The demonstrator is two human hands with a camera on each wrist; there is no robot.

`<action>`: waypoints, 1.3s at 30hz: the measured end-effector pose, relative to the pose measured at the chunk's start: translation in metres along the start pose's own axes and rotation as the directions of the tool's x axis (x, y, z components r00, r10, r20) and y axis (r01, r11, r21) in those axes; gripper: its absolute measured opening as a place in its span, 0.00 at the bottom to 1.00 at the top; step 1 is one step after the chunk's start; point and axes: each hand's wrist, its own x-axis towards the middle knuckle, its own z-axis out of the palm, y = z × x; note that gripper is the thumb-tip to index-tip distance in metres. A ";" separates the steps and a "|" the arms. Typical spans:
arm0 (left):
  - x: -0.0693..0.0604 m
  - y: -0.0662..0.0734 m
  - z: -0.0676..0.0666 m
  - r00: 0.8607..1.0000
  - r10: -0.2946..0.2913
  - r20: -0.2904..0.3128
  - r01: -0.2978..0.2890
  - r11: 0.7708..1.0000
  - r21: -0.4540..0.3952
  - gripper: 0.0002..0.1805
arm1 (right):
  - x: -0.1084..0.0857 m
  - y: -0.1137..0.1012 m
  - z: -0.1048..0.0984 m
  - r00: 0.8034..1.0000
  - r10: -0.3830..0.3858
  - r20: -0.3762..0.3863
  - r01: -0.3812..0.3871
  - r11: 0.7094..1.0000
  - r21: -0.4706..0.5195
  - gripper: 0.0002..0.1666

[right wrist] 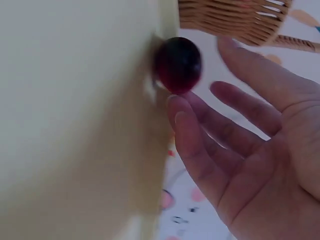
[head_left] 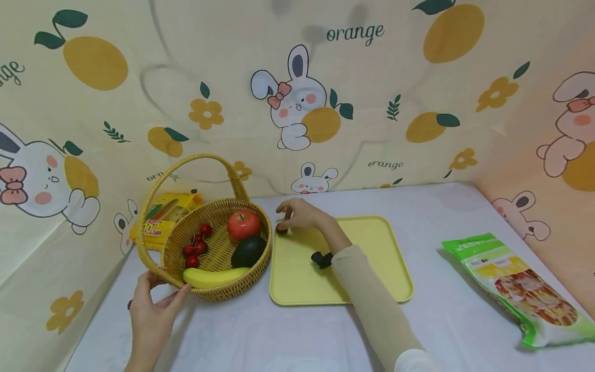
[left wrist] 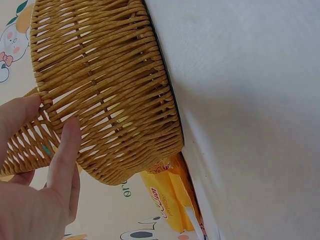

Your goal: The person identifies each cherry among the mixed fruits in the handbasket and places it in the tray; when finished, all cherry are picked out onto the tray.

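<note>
One left hand (head_left: 152, 315): clamped on the basket (head_left: 234, 292), lower left; some fingers hidden.
Right hand (head_left: 304, 213): thumb apart, fingertips touching the dark-red ball (right wrist: 179, 65).
Dark-red ball: frame centre, partly covered; we cannot identify it.

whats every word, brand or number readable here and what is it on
"orange": wall covering, repeated, some cut off or partly hidden
"nge": cut-off word at its left edge
"LOT 100": yellow packet, upside down in the head view
"cocoaland": same packet, small, left wrist view
Green packet: lettering too small and blurred to read
</note>
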 end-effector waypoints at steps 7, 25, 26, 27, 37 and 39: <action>-0.001 -0.002 -0.001 1.000 -0.002 0.001 0.002 1.000 -0.009 0.31 | 0.012 -0.043 -0.026 0.959 -0.120 -0.256 0.128 0.992 0.017 0.15; 0.000 -0.005 -0.002 1.000 0.018 0.012 -0.018 0.998 -0.062 0.31 | 0.096 -0.168 0.071 0.808 -0.192 0.557 0.105 0.977 0.185 0.28; 0.000 -0.005 -0.002 1.000 0.018 0.010 -0.017 0.998 -0.059 0.31 | 0.098 -0.168 0.076 0.797 -0.171 0.580 0.090 0.982 0.167 0.29; 0.000 -0.005 -0.002 1.000 0.017 0.008 -0.016 0.998 -0.057 0.32 | 0.099 -0.169 0.079 0.788 -0.147 0.598 0.072 0.986 0.148 0.30; 0.000 -0.004 0.000 1.000 0.006 0.019 -0.004 0.996 -0.089 0.31 | 0.104 -0.156 0.098 0.766 -0.061 0.640 0.024 0.998 0.066 0.35; 0.000 -0.004 0.000 1.000 0.010 0.017 -0.009 0.996 -0.093 0.31 | 0.105 -0.155 0.100 0.763 -0.057 0.643 0.016 0.998 0.068 0.35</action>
